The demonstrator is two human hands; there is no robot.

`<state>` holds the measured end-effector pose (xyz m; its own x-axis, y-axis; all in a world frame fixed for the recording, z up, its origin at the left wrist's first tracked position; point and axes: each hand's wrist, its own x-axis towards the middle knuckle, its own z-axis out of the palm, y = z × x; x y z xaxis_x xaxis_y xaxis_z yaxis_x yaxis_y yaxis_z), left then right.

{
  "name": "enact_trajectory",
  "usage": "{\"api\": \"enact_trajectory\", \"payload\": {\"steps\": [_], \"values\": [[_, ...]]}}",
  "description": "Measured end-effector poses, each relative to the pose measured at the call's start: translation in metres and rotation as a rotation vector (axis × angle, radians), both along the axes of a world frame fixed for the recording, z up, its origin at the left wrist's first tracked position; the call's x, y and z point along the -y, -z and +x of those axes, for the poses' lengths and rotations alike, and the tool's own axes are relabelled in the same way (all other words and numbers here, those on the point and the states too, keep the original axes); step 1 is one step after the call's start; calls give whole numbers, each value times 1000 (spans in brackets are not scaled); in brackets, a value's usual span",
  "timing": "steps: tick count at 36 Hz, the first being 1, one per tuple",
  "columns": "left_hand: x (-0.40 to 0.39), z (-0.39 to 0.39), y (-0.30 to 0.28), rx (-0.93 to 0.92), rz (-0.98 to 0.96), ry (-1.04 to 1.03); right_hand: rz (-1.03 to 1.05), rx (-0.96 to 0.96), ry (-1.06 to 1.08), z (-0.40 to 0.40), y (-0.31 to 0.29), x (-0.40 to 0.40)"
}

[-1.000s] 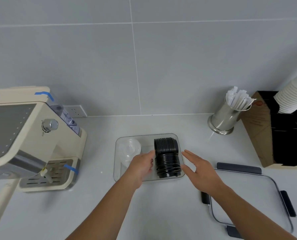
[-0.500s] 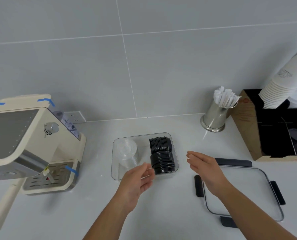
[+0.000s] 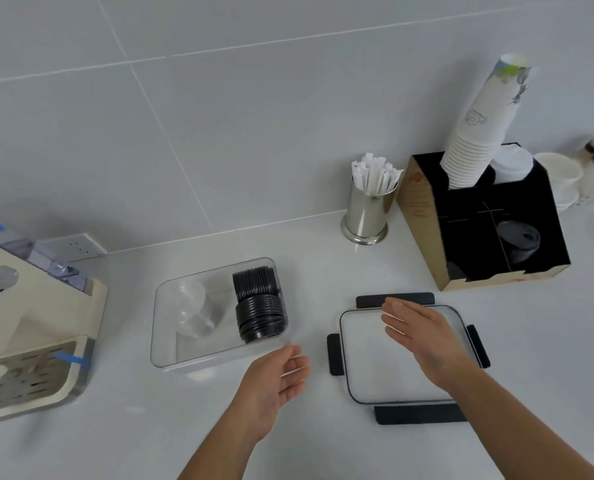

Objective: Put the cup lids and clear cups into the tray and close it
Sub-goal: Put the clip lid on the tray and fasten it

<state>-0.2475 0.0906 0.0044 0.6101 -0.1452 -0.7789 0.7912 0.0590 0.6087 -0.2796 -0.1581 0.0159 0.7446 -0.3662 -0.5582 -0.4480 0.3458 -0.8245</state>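
A clear plastic tray [image 3: 171,362] stands on the white counter. Inside it lie a stack of black cup lids [image 3: 258,308] on the right and clear cups [image 3: 195,313] on the left. The tray's clear lid [image 3: 368,368], with black clips on its four sides, lies flat on the counter to the right. My right hand [image 3: 423,341] hovers over that lid, fingers straight, holding nothing. My left hand [image 3: 274,382] hangs open, palm turned up, between the tray and the lid, just off the tray's front right corner.
A cream coffee machine [image 3: 29,327] fills the left edge. At the back right stand a steel cup of wrapped straws [image 3: 370,206] and a cardboard organiser [image 3: 479,220] holding stacked paper cups [image 3: 479,133]. A wall socket [image 3: 77,247] sits behind the tray.
Both hands left the tray. My right hand moved right to hover over the clear lid; my left hand pulled back to the tray's front right corner. The view shifted right.
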Motion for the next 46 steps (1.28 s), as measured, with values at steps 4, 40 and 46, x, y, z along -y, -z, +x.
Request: {"api": "enact_trajectory", "payload": {"steps": [4,40,46], "values": [[19,-1,10,-8,38,15,-29,-18,4,-11,5,28],[97,16,48,63,343,113,-481,-353,-224,-51,54,151],[109,12,49,144,475,158,-593,-422,-260,-46,60,153]]}}
